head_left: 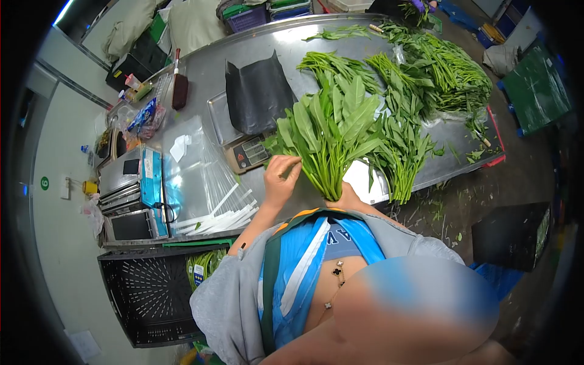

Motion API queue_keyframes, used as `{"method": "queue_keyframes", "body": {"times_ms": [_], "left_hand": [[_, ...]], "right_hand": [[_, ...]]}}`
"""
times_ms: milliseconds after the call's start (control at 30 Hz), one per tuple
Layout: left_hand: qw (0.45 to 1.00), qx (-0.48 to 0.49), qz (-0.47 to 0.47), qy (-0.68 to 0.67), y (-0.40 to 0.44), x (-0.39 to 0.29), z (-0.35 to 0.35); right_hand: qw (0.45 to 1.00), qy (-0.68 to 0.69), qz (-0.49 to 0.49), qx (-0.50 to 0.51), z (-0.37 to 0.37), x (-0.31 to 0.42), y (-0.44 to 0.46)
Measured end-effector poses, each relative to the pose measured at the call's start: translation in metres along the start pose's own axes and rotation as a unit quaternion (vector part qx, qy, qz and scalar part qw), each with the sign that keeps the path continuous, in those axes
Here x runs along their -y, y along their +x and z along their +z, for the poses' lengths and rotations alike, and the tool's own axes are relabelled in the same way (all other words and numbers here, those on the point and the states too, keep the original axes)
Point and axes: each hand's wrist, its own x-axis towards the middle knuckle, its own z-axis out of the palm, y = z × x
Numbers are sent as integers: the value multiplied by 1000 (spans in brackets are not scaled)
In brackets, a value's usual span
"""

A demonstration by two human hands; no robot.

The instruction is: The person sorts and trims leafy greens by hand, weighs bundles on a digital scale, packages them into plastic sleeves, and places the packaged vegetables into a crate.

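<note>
The right hand is wrapped round the cut ends of a bunch of greens, stems gathered tight, leaves fanning toward 12 o'clock, probably gripped low so that the foliage stays loose and uncrushed; the left hand is at the bunch's 8 o'clock, thumb and fingers bent close together in a narrow pinch; whether a leaf is caught between them I cannot tell; the bunch is upright in front of the body, above the near edge of the steel table; at 9 o'clock is a scale, its panel turned toward the person, likely for easy reading, with a black sheet curling up at its edges over the pan, perhaps to cradle leaves; at 8 o'clock, clear bags lie fanned, seemingly so that single ones lift easily, and beyond them stands a blue machine; at 3 o'clock lie more greens, stems toward the person, apparently for ready grasping; at 2 o'clock rises a larger heap
</note>
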Motion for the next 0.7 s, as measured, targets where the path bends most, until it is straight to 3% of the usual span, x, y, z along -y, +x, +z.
{"method": "queue_keyframes", "body": {"times_ms": [67, 100, 333, 433, 533, 700], "left_hand": [[997, 1, 12, 82, 6, -3, 1], [997, 10, -22, 75, 6, -3, 1], [983, 57, -27, 170, -3, 0, -1], [974, 72, -55, 208, -7, -9, -5], [959, 111, -55, 256, -7, -16, -10], [968, 132, -57, 204, -13, -8, -12]], "right_hand": [[1000, 4, 15, 14, 3, 0, 0], [1000, -1, 20, 23, 3, -1, 0], [998, 13, 55, 18, 12, 0, -5], [1000, -15, -15, -12, 14, 1, -7], [998, 14, 51, 16, 15, 3, -8], [998, -37, 43, 8, 17, -1, -10]]}}
